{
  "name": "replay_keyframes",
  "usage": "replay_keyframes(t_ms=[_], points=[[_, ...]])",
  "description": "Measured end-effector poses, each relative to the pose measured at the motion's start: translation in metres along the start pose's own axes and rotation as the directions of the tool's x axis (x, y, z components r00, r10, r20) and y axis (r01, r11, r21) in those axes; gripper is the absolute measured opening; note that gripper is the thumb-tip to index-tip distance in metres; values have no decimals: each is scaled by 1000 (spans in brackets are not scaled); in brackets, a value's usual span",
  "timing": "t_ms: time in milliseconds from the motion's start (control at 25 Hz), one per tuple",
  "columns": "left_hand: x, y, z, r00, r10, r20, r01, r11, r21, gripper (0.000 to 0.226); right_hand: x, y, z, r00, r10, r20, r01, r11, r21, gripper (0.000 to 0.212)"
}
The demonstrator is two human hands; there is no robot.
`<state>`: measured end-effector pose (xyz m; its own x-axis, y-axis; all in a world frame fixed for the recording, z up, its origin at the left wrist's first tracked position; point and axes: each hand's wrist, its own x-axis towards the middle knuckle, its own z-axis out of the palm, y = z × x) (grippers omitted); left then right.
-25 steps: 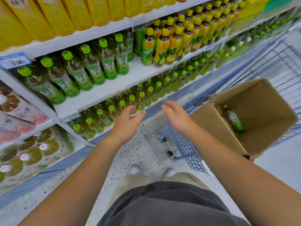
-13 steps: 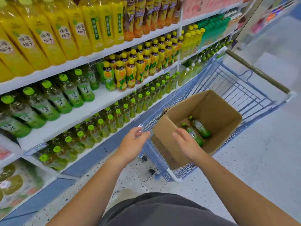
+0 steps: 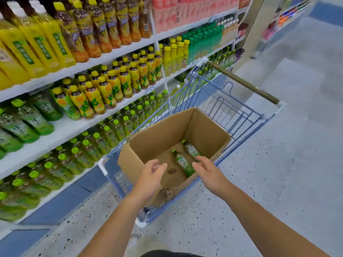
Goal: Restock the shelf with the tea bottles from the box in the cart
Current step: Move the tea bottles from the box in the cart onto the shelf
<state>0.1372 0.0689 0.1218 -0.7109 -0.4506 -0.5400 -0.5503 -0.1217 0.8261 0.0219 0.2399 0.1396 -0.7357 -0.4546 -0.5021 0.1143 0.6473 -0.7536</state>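
Observation:
An open cardboard box (image 3: 206, 130) sits in a blue wire cart (image 3: 232, 108). Two green-capped tea bottles lie on its bottom: one (image 3: 182, 162) nearer me, the other (image 3: 191, 149) just behind it. My left hand (image 3: 151, 175) hovers over the box's near edge, fingers apart and holding nothing. My right hand (image 3: 208, 172) is over the box's near right corner, open, its fingertips right beside the nearer bottle. The shelf (image 3: 61, 132) on the left holds rows of the same green tea bottles.
Yellow and orange drink bottles (image 3: 111, 86) fill the upper shelves. More green bottles (image 3: 61, 164) crowd the lower shelf next to the cart. The cart's handle (image 3: 241, 81) points away from me. Speckled floor (image 3: 278, 173) lies to the right.
My view has turned from the shelf toward the cart. Both hands have moved forward from in front of the shelf to over the box, with the right hand reaching the nearer bottle.

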Motion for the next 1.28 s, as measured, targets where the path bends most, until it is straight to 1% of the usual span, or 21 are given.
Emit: replay_keyframes(t_ms=[120, 240, 320, 400, 480, 640, 720, 840, 1000, 1080, 1160, 1280], points=[[29, 2, 43, 999, -23, -23, 24, 1000, 9, 52, 29, 22, -36, 1000, 11, 14, -11, 1000, -27, 53], [69, 7, 70, 999, -47, -20, 48, 997, 56, 47, 66, 37, -61, 1000, 19, 23, -18, 999, -51, 53], [103, 8, 84, 997, -70, -30, 71, 996, 51, 52, 96, 40, -76, 999, 38, 30, -36, 996, -76, 53], [138, 8, 99, 995, -89, -32, 91, 994, 61, 55, 127, 39, -91, 995, 64, 71, -56, 993, -108, 53], [176, 5, 114, 990, -132, -41, 135, 987, 85, 54, 166, 37, -105, 990, 81, 113, -62, 985, -160, 53], [245, -10, 139, 970, -244, -19, 244, 957, 158, 60, 260, 45, -113, 982, 106, 156, -70, 973, -222, 56], [272, -20, 147, 954, -300, -2, 295, 935, 196, 65, 296, 54, -111, 973, 114, 202, -64, 969, -237, 58], [312, -33, 158, 929, -371, 2, 361, 906, 222, 68, 347, 72, -102, 949, 173, 263, -96, 954, -283, 58], [352, -63, 173, 873, -488, -15, 480, 851, 213, 59, 400, 97, -83, 893, 305, 330, -137, 884, -446, 55], [366, -81, 181, 834, -550, -53, 549, 814, 192, 52, 424, 115, -67, 865, 388, 319, -172, 826, -537, 54], [378, -100, 190, 791, -600, -120, 611, 770, 183, 54, 446, 134, -51, 851, 435, 295, -191, 779, -597, 53], [393, -123, 204, 744, -633, -214, 663, 738, 125, 56, 472, 167, -27, 847, 473, 243, -189, 695, -694, 54]])
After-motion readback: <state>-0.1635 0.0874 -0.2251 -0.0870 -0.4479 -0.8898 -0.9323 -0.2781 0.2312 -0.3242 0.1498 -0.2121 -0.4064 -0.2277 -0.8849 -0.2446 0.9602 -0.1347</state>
